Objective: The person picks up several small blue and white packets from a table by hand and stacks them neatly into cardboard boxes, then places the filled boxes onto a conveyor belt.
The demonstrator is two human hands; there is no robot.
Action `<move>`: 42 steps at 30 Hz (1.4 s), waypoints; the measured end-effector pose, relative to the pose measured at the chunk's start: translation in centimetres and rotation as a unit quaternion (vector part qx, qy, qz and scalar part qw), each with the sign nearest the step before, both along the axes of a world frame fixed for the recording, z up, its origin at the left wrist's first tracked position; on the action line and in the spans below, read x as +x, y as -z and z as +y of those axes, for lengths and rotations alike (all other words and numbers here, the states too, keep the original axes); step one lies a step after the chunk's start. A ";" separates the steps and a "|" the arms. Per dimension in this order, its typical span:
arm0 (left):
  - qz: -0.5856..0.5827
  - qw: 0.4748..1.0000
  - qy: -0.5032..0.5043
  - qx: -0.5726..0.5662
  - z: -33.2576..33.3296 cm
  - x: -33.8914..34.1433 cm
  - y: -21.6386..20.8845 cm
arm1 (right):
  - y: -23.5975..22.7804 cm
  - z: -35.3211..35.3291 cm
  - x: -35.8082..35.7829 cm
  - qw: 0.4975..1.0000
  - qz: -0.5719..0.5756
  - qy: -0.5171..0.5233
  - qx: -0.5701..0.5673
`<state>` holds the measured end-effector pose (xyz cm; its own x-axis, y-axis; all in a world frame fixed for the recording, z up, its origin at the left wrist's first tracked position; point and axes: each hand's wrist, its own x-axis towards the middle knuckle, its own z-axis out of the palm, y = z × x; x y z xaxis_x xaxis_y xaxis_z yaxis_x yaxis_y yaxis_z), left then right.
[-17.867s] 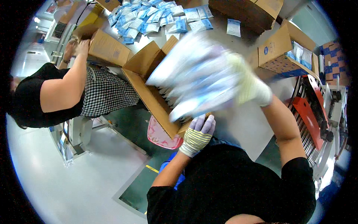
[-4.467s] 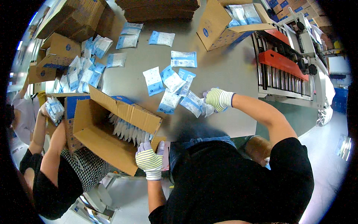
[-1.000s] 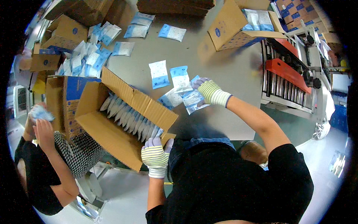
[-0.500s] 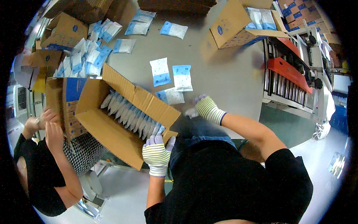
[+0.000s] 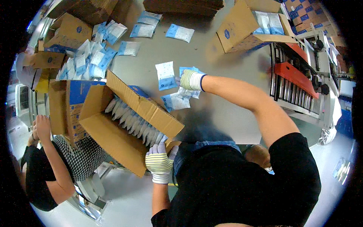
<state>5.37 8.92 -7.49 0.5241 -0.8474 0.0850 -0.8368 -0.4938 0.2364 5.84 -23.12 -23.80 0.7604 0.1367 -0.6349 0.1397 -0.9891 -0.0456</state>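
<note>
An open cardboard box (image 5: 117, 132) lies tilted at the near left, with a row of white-and-blue packets (image 5: 136, 121) standing on edge inside. My left hand (image 5: 159, 164), in a striped glove with pale purple fingers, grips the box at its near right corner. Farther out over the table, my gloved right hand (image 5: 192, 80) is closed on a soft white-and-blue packet (image 5: 193, 69); its palm side is hidden. Another packet (image 5: 165, 75) lies just left of that hand, and one more packet (image 5: 174, 102) lies nearer me.
Several packets are heaped at the back left (image 5: 89, 60), with loose ones (image 5: 179, 33) along the table (image 5: 227, 83). An open carton (image 5: 240, 32) with packets stands back right, beside a roller conveyor (image 5: 295, 79) with red guides. At left, a co-worker's hands (image 5: 41, 126) are near another carton (image 5: 77, 98).
My right hand has moved away from me and left, from the near table edge onto the packets. My left hand stays at the box corner. The co-worker's hands have shifted.
</note>
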 end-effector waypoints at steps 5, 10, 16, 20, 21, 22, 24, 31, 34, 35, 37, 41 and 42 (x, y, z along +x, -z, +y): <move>0.023 0.999 -0.017 0.021 0.7 0.1 0.2 | -2.2 0.1 -0.2 0.987 -0.048 0.145 0.047; 0.001 1.000 -0.003 0.024 0.5 0.0 0.5 | -3.3 1.8 -6.6 0.979 -0.198 0.048 -0.030; -0.022 0.999 -0.008 0.040 0.4 -0.4 0.8 | -4.0 5.4 -10.5 0.983 -0.091 0.140 0.078; -0.018 0.999 -0.004 0.044 0.4 -0.2 0.6 | -4.5 4.5 -5.3 0.963 -0.051 0.210 0.162; -0.018 0.999 -0.002 0.040 0.4 -0.2 0.5 | -2.9 4.8 -4.7 0.957 -0.082 0.212 0.180; 0.005 0.999 -0.010 0.048 0.3 -0.2 0.5 | -1.3 5.1 -3.9 0.951 -0.114 0.211 0.197; -0.015 1.000 0.001 0.028 0.0 0.1 0.2 | 0.2 6.0 -2.8 0.923 -0.258 0.164 0.233; -0.007 0.999 -0.005 0.035 0.2 -0.1 0.5 | 4.4 5.9 -8.5 0.875 -0.066 0.391 0.276; -0.038 0.999 -0.005 0.035 0.3 -0.2 0.4 | 3.5 4.5 -12.7 0.803 -0.004 0.500 0.323; -0.051 0.998 0.005 0.028 -0.1 -0.1 0.4 | 2.3 3.8 -14.6 0.787 0.020 0.522 0.327; -0.042 0.998 0.000 0.042 0.0 -0.1 0.1 | -3.7 4.4 -16.4 0.892 -0.084 0.293 0.334; -0.037 0.999 0.006 0.026 0.2 -0.1 0.4 | -9.9 2.0 -13.1 0.969 -0.067 0.206 0.116; -0.040 0.999 0.009 0.021 0.0 -0.2 0.1 | -7.1 1.0 -13.0 0.965 -0.034 0.238 0.108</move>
